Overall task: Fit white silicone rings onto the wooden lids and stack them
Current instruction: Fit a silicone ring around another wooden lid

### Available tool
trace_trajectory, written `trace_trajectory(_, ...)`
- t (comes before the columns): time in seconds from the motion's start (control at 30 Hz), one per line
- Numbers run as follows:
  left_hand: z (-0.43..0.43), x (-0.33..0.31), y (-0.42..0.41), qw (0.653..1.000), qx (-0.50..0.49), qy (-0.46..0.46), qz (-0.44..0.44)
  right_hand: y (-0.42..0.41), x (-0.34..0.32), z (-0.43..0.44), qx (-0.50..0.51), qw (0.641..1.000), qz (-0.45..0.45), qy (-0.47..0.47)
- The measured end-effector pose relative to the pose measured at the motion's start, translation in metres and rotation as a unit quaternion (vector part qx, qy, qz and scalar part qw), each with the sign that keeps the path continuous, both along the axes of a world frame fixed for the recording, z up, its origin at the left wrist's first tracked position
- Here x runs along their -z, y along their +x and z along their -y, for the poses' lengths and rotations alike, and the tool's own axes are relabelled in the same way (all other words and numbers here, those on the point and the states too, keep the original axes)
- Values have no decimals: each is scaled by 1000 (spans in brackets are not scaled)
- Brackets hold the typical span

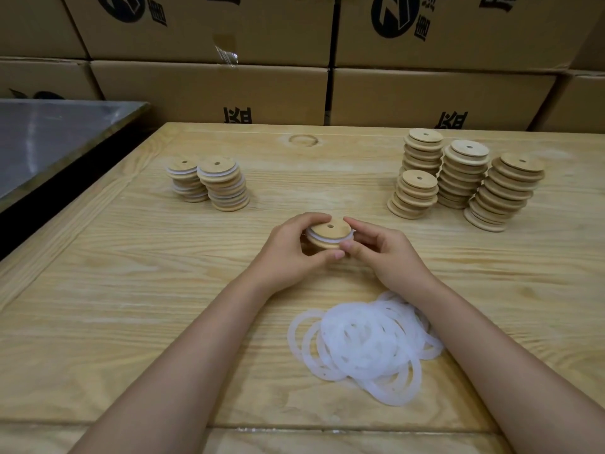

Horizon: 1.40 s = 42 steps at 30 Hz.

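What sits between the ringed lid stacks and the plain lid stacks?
Head view: only bare tabletop between the ringed stacks and the plain stacks; the held lid sits nearer the camera.

The cartons carry black print — a round logo and Chinese characters, all cut off. Nothing reads whole.

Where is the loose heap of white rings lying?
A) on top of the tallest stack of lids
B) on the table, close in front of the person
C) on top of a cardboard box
B: the heap of white rings lies directly on the wooden table, in the near part of the view.
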<state>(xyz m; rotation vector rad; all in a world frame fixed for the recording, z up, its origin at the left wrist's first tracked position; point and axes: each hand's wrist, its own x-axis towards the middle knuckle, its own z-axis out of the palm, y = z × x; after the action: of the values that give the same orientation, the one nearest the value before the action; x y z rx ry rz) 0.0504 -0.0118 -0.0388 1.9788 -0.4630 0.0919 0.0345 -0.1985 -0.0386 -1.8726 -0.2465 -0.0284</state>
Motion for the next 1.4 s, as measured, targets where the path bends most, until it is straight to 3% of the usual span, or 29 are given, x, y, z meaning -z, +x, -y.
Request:
trace_trajectory(0.13,-8,-5,2,998,-38,27,53,-1,1,0,3,1000,-12,-21)
trace_trajectory(0.23,-39,-11,9,986,-146,42,70,0,-1,2,38,999,-12,-11)
trace_trajectory(0.43,-113,-5,21,933,-324,156,8,-4,-2,0,34,998,-17,-59)
trace_trajectory(0.57,-133,2,29,892,-416,171,-37,-4,-3,0,35,996,-12,-78)
trace_trajectory(0.7,-133,3,34,892,-434,119,-32,-5,-4,-1,36,995,-6,-97)
trace_trajectory(0.87,-130,0,36,876,-461,141,-26,-6,-3,-1,30,991,14,-132)
trace_trajectory(1.1,-125,-4,37,895,-427,127,-6,-8,-6,-1,35,986,25,-160)
trace_trajectory(1.2,-125,-3,37,896,-422,135,-13,-8,-9,2,101,986,65,-117)
trace_trajectory(1.3,-119,-5,35,885,-443,145,-3,0,-13,19,240,941,176,-161)
trace_trajectory(1.4,-107,-11,29,852,-480,156,135,10,-11,44,320,900,177,-239)
